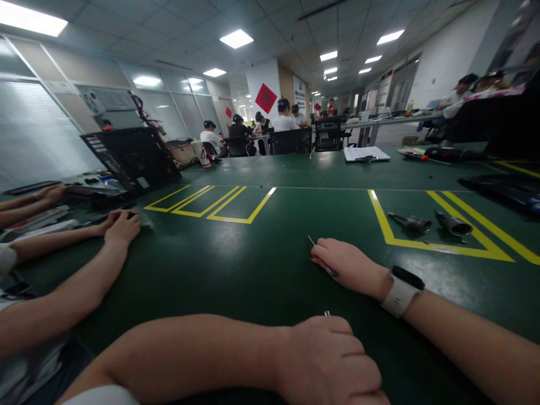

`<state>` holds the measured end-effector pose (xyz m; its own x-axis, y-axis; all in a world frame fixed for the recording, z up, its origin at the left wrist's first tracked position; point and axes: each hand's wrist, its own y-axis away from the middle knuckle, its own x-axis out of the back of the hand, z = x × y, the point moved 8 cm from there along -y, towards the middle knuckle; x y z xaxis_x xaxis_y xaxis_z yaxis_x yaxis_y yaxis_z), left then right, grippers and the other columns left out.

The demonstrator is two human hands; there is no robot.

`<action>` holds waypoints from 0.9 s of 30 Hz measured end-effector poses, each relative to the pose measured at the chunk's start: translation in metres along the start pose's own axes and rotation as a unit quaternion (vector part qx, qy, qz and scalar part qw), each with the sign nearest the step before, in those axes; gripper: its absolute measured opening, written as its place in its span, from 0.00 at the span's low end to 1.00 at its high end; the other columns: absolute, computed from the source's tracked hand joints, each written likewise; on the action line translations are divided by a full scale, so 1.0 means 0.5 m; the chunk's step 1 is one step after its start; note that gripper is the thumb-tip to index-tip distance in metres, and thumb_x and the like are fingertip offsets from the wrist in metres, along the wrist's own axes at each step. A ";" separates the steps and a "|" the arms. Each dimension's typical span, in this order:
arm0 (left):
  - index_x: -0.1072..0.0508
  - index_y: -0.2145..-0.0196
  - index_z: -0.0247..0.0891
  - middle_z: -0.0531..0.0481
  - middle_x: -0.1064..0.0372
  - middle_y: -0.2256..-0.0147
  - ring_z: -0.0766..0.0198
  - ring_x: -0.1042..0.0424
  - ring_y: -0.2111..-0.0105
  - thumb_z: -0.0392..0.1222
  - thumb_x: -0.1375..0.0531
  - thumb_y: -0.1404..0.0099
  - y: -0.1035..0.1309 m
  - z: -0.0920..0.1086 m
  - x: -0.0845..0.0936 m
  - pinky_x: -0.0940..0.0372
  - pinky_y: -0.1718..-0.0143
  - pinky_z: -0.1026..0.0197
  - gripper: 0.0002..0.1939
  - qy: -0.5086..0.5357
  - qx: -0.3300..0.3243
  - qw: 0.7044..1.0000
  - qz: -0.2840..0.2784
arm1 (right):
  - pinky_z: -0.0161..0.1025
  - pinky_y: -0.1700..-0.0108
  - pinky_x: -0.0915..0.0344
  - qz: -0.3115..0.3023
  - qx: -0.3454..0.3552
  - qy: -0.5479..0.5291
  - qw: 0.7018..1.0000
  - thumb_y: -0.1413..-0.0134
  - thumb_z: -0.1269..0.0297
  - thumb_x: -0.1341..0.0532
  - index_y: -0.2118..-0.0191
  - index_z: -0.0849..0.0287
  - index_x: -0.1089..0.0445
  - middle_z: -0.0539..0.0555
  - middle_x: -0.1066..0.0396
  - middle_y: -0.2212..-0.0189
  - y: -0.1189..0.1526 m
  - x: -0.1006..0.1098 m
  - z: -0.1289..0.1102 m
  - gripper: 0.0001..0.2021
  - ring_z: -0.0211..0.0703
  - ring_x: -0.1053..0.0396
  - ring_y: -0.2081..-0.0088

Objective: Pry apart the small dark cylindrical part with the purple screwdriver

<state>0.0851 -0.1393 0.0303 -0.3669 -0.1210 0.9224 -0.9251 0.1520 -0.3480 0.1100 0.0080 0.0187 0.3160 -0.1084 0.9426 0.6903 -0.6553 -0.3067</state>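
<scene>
My left hand (333,360) is closed in a fist near the table's front edge, seen from its back. A small shiny metal end (327,313) sticks up above its knuckles; the rest is hidden by the fingers. My right hand (343,263), with a watch (403,289) on its wrist, rests on the green table with the fingers curled. From it juts a thin metal shaft (311,240), and a bit of blue shows under the palm. To its right, inside yellow tape, lie two dark metal tools with cylindrical heads (415,224) (455,224), along with a few tiny parts.
On the left, a co-worker's hands (122,225) handle something, with another person's hand (53,193) beyond. A large black panel (130,157) stands behind them. Toward the far edge lie a clipboard with paper (366,154) and a red-and-black tool (415,156). A black object (506,191) is at right.
</scene>
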 end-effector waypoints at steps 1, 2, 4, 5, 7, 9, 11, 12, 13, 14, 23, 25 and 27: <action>0.30 0.69 0.39 0.53 0.39 0.76 0.68 0.39 0.77 0.41 0.46 0.38 -0.001 -0.003 -0.002 0.47 0.76 0.60 0.07 0.000 0.006 1.000 0.000 | 0.38 0.69 0.42 0.001 -0.009 0.003 1.000 0.41 0.69 0.49 0.65 0.59 0.36 0.55 0.35 0.68 0.000 0.000 0.009 0.06 0.41 0.38 0.70; 0.30 0.69 0.38 0.53 0.40 0.76 0.67 0.39 0.78 0.41 0.46 0.38 -0.001 -0.007 -0.002 0.48 0.76 0.60 0.07 -0.001 0.016 1.000 0.005 | 0.38 0.69 0.42 0.002 -0.017 0.005 1.000 0.41 0.69 0.49 0.66 0.59 0.36 0.55 0.35 0.69 0.001 0.000 0.016 0.06 0.42 0.38 0.70; 0.30 0.70 0.37 0.53 0.41 0.76 0.66 0.40 0.78 0.40 0.46 0.39 -0.002 -0.014 0.002 0.48 0.77 0.59 0.07 -0.003 0.031 0.999 0.018 | 0.39 0.69 0.41 0.004 -0.031 0.005 0.999 0.41 0.70 0.49 0.66 0.60 0.36 0.55 0.34 0.69 0.002 0.001 0.026 0.06 0.42 0.37 0.70; 0.30 0.70 0.37 0.53 0.41 0.76 0.66 0.40 0.78 0.39 0.46 0.39 -0.003 -0.015 0.003 0.49 0.77 0.59 0.07 -0.003 0.033 0.999 0.020 | 0.39 0.69 0.41 0.005 -0.036 0.002 0.999 0.42 0.70 0.48 0.66 0.60 0.36 0.55 0.34 0.69 0.003 0.001 0.028 0.06 0.43 0.37 0.69; 0.30 0.70 0.37 0.53 0.41 0.76 0.66 0.40 0.77 0.39 0.46 0.39 -0.005 -0.015 0.003 0.49 0.77 0.60 0.07 0.003 0.030 0.999 0.013 | 0.40 0.68 0.40 0.013 -0.044 -0.013 0.999 0.42 0.70 0.48 0.66 0.59 0.35 0.56 0.34 0.68 0.006 0.005 0.031 0.06 0.43 0.36 0.69; 0.30 0.69 0.37 0.53 0.41 0.76 0.67 0.40 0.78 0.39 0.47 0.38 -0.007 -0.012 0.000 0.48 0.77 0.60 0.07 0.009 0.025 1.000 -0.001 | 0.40 0.67 0.39 0.029 -0.058 -0.040 0.997 0.41 0.69 0.48 0.65 0.59 0.35 0.56 0.34 0.67 0.008 0.010 0.034 0.06 0.43 0.35 0.68; 0.30 0.69 0.36 0.53 0.41 0.76 0.66 0.39 0.77 0.39 0.47 0.39 -0.007 -0.011 -0.002 0.48 0.76 0.60 0.07 0.009 0.022 1.000 -0.008 | 0.41 0.67 0.38 0.046 -0.083 -0.060 0.994 0.41 0.69 0.48 0.65 0.59 0.35 0.56 0.33 0.67 0.008 0.014 0.038 0.06 0.43 0.35 0.68; 0.30 0.69 0.36 0.52 0.41 0.76 0.66 0.39 0.77 0.39 0.46 0.39 -0.006 -0.011 -0.004 0.48 0.76 0.60 0.07 0.008 0.021 1.000 -0.012 | 0.41 0.67 0.38 0.052 -0.098 -0.062 0.992 0.41 0.69 0.48 0.65 0.59 0.35 0.56 0.33 0.67 0.008 0.014 0.039 0.06 0.43 0.35 0.68; 0.30 0.68 0.36 0.52 0.41 0.75 0.66 0.39 0.76 0.39 0.46 0.40 -0.006 -0.011 -0.005 0.47 0.75 0.60 0.06 0.007 0.020 1.000 -0.016 | 0.41 0.68 0.38 0.055 -0.111 -0.057 0.991 0.41 0.68 0.48 0.65 0.60 0.35 0.56 0.34 0.67 0.006 0.013 0.038 0.06 0.43 0.35 0.69; 0.30 0.68 0.37 0.52 0.40 0.75 0.66 0.39 0.76 0.40 0.45 0.41 -0.005 -0.010 -0.007 0.47 0.75 0.60 0.06 0.006 0.020 1.000 -0.018 | 0.40 0.69 0.38 0.055 -0.121 -0.048 0.990 0.41 0.67 0.48 0.65 0.60 0.34 0.56 0.34 0.68 0.003 0.012 0.036 0.07 0.42 0.35 0.70; 0.30 0.70 0.38 0.51 0.40 0.75 0.64 0.37 0.74 0.43 0.41 0.45 -0.009 -0.013 -0.017 0.47 0.75 0.59 0.07 0.007 0.028 0.998 -0.053 | 0.41 0.69 0.39 0.027 -0.077 0.034 0.996 0.40 0.65 0.48 0.67 0.61 0.34 0.58 0.33 0.68 -0.023 -0.001 -0.023 0.08 0.45 0.36 0.69; 0.30 0.70 0.38 0.51 0.39 0.75 0.63 0.36 0.74 0.43 0.41 0.46 -0.009 -0.013 -0.018 0.46 0.75 0.59 0.07 0.005 0.026 0.998 -0.058 | 0.41 0.68 0.39 0.022 -0.063 0.025 0.997 0.41 0.68 0.47 0.66 0.61 0.34 0.58 0.34 0.67 -0.020 -0.001 -0.022 0.06 0.45 0.36 0.68; 0.30 0.69 0.38 0.51 0.39 0.75 0.64 0.37 0.74 0.42 0.41 0.45 -0.009 -0.012 -0.017 0.47 0.75 0.59 0.06 0.007 0.023 0.998 -0.052 | 0.40 0.67 0.38 0.017 -0.049 -0.003 0.999 0.42 0.70 0.47 0.66 0.61 0.35 0.57 0.34 0.67 -0.015 -0.001 -0.016 0.05 0.44 0.37 0.68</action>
<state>0.0927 -0.1330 0.0251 -0.2676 -0.1194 0.9561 -0.9617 0.0939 -0.2575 0.0993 0.0070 0.0215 0.3416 -0.1279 0.9311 0.6126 -0.7210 -0.3238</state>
